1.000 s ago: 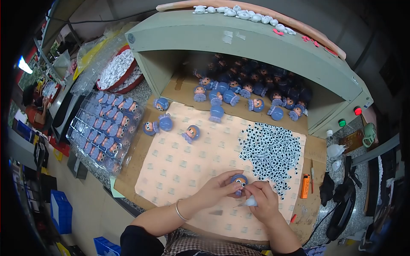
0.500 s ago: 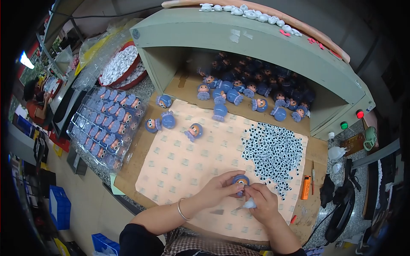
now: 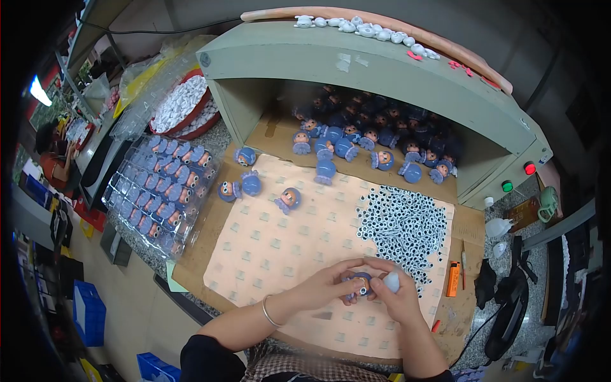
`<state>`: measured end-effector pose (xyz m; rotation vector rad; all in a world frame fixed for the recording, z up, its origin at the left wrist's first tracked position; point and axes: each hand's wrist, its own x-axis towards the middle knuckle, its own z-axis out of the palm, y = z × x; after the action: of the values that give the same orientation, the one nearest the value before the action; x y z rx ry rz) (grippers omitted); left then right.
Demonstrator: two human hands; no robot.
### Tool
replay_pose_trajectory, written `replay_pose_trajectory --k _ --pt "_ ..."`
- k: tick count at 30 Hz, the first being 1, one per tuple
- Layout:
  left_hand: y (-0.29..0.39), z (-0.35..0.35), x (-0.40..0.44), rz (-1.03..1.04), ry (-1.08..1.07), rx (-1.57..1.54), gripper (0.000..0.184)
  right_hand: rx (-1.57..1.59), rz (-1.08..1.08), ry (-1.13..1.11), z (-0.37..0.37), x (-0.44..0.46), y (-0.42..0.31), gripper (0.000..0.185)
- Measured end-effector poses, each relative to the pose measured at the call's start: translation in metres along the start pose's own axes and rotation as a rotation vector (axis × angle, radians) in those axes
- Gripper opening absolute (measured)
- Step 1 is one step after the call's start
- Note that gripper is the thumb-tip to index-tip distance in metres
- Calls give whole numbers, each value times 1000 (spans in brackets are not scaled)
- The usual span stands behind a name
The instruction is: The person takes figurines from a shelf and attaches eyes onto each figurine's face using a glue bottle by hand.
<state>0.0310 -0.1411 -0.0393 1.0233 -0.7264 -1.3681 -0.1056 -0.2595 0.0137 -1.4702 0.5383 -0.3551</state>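
My left hand [image 3: 326, 286] is closed around a small blue doll figure [image 3: 361, 286], whose face points up toward me with white eye pieces on it. My right hand [image 3: 402, 304] holds a small whitish squeeze bottle [image 3: 392, 281], and its fingers also rest against the doll's right side. Fingers of both hands meet above the figure and hide part of it. Just beyond my right hand lies a large pile of small black-and-white eye pieces [image 3: 404, 223] on the peach patterned mat [image 3: 267, 254]. Another blue doll [image 3: 289, 198] lies on the mat farther left.
Many more blue dolls [image 3: 382, 160] crowd the green-grey booth [image 3: 356, 57]. At left stands a clear tray [image 3: 159, 184] of dolls, with red bowls [image 3: 210, 102] of white pieces behind. An orange lighter [image 3: 453, 279] lies at right, near white bottles [image 3: 498, 227].
The doll has turned face-up in my left hand. My right fingers have moved up around it, and the bottle has swung from pointing left below the doll to standing at its right.
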Motion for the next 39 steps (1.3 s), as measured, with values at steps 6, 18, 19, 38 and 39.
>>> replay_pose_trajectory --k 6,18,19,38,39 --pt "28 13 -10 79 189 3 36 112 117 -7 -3 0 9 33" --pt "33 11 -10 184 104 142 46 111 63 0 14 -5 13 35" --pt "29 10 -9 213 83 170 47 94 55 16 14 -5 14 34" --pt "20 16 -11 198 180 133 43 -21 -4 87 18 -5 29 34" --pt "22 17 -12 197 185 128 43 -46 -9 77 17 -5 29 34"
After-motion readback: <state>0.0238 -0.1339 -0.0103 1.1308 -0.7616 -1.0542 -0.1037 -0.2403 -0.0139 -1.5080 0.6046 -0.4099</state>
